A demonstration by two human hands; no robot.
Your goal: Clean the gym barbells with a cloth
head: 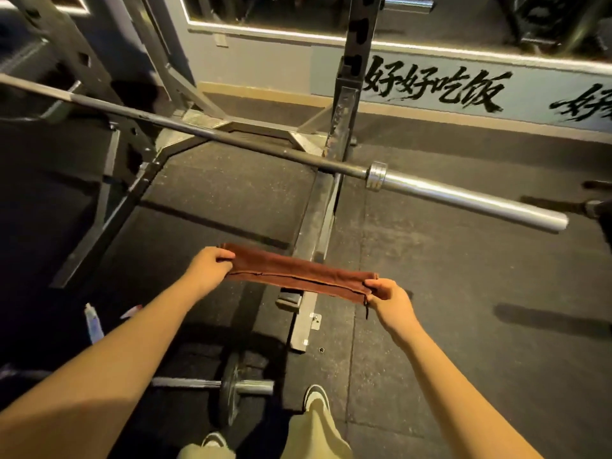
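A folded brown cloth is stretched flat between my hands, in front of me and below the racked bar. My left hand pinches its left end and my right hand pinches its right end. A long barbell rests across the squat rack, running from upper left to right, with a bare silver sleeve sticking out on the right. A second barbell with a small dark plate lies on the floor near my feet.
The squat rack upright and its floor rails stand just ahead of me. A spray bottle sits on the black rubber floor at the left. A wall with a mirror and painted characters runs behind.
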